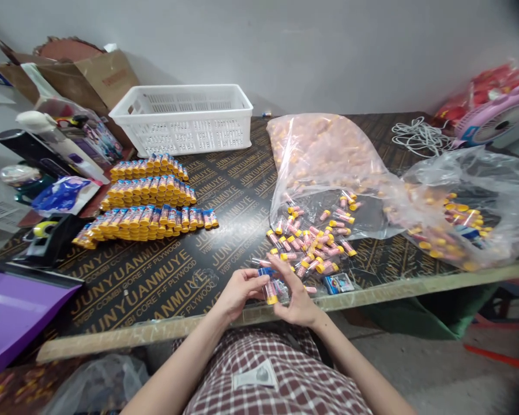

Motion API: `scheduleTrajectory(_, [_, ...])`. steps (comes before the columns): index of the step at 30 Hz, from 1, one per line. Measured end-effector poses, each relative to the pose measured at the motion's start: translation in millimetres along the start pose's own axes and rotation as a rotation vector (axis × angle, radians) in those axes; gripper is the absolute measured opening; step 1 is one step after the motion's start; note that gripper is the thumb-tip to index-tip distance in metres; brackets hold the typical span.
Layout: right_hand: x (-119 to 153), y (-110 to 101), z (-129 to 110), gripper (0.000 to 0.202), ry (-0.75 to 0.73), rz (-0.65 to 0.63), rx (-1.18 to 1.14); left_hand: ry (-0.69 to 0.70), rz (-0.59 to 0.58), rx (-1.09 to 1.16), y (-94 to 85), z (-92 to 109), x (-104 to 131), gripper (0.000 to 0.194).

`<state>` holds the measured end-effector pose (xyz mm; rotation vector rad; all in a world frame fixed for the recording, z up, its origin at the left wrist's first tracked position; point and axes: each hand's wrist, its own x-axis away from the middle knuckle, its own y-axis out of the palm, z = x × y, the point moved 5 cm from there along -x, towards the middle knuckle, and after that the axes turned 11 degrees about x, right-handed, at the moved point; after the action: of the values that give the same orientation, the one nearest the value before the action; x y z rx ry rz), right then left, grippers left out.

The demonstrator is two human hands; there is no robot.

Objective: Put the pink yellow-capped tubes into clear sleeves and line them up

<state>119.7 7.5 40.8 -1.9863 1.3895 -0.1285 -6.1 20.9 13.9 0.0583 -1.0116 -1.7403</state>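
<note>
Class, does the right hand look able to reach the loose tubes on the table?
Probably yes: the loose tubes lie just beyond the right hand, with nothing visible blocking the way.

Soft, fairly even light, seemingly from above, leaves the wall (354, 52) a flat grey and lays a pale, diffuse glare on the dark desk (225, 222) just toward nine o'clock of centre, with whiter streaks on the plastic bag (288, 150) at one o'clock. Shade gathers beneath the desk toward four o'clock, and the corner at two o'clock darkens to black. Wide-angle distortion stretches the purple dustpan (21, 311) at eight o'clock, while the held tube (270, 293) toward six looks slightly soft.
</note>
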Motion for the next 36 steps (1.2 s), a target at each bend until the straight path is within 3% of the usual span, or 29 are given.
scheduleTrajectory(16, [0.7,1.4,-2.9,0.082,0.003,0.081,-0.139,0.007,0.043,-0.015,3.8,1.8,4.5,0.032])
scheduleTrajectory(25, [-1.9,5.9,-2.3,0.080,0.014,0.041,-0.140,0.025,0.079,-0.012,0.5,0.0,5.6,0.034])
scheduleTrajectory(27, [-5.7,4.8,1.6,0.082,0.010,0.005,-0.076,0.051,0.123,-0.051,-8.4,6.0,2.3,0.035])
scheduleTrajectory(29, [-11.8,0.6,10.0,0.085,0.023,0.013,0.072,0.148,0.248,-0.174,-27.9,20.0,-2.4,0.037])
scheduleTrajectory(33, [-26.8,-2.2,31.3,0.068,0.060,0.057,0.467,0.399,0.584,-0.704,-74.9,58.4,-6.4,0.044])
scheduleTrajectory(36, [-34.8,10.1,41.5,0.053,0.020,-0.021,0.642,0.385,0.677,-1.077,-90.7,71.5,-7.5,0.044])
